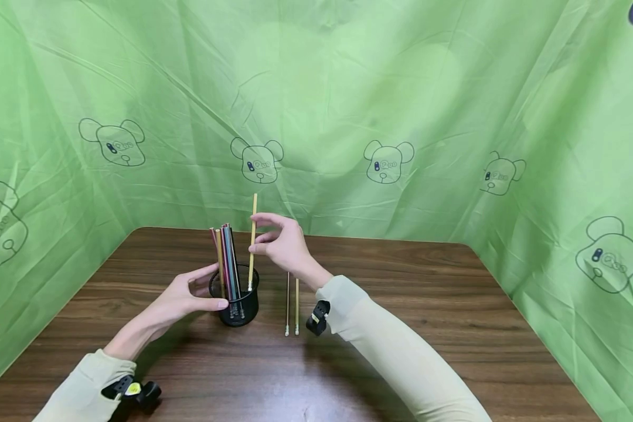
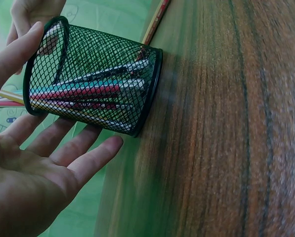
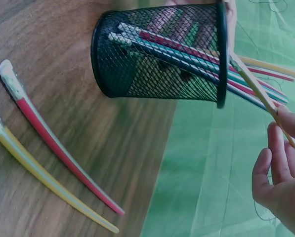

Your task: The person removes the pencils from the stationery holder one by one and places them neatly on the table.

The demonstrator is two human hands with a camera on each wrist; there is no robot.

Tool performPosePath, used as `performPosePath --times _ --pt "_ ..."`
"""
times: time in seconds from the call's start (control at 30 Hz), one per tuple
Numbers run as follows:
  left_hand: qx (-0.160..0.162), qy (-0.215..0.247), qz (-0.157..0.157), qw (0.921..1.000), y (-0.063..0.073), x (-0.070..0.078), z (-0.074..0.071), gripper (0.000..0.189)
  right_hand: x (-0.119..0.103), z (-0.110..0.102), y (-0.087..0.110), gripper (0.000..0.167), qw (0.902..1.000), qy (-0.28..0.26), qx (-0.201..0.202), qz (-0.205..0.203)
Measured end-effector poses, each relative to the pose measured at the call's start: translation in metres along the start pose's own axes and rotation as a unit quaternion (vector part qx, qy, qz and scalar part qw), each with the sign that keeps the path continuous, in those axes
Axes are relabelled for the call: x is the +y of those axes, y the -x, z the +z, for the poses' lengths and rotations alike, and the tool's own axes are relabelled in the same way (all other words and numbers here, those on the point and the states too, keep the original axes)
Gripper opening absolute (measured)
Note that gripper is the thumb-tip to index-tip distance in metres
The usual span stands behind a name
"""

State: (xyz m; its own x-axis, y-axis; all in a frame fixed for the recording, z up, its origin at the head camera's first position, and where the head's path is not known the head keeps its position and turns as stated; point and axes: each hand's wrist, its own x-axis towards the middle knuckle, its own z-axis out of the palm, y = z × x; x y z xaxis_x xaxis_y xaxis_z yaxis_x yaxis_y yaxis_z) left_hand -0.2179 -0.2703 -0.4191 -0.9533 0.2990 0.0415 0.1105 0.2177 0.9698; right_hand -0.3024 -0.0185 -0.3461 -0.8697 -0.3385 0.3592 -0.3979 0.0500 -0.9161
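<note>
A black mesh pencil cup (image 1: 245, 315) stands upright on the table, with several coloured pencils (image 1: 227, 249) leaning toward its left side. My left hand (image 1: 176, 298) holds the cup from the left, thumb at the near rim and fingers round the far side. Between thumb and fingers, my right hand (image 1: 287, 243) pinches a yellow pencil (image 1: 255, 205) nearly upright over the cup. Its lower, eraser end is at the cup's mouth in the right wrist view. To the right of the cup, a red striped pencil (image 3: 58, 143) and a yellow striped pencil (image 3: 43, 173) lie side by side.
The brown wood-grain table (image 1: 411, 281) has a rounded back edge. Green cloth (image 1: 327, 88) printed with bear heads hangs behind it and at both sides. Dark devices are strapped at both wrists, the left wrist device (image 1: 132, 391) low over the table.
</note>
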Motion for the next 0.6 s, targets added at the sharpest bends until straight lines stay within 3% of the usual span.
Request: performPosePath --times 0.6 --pt "0.004 -0.009 0.004 0.9999 0.000 0.000 0.001 0.092 -0.006 -0.033 0.004 0.062 0.9996 -0.023 -0.009 0.015"
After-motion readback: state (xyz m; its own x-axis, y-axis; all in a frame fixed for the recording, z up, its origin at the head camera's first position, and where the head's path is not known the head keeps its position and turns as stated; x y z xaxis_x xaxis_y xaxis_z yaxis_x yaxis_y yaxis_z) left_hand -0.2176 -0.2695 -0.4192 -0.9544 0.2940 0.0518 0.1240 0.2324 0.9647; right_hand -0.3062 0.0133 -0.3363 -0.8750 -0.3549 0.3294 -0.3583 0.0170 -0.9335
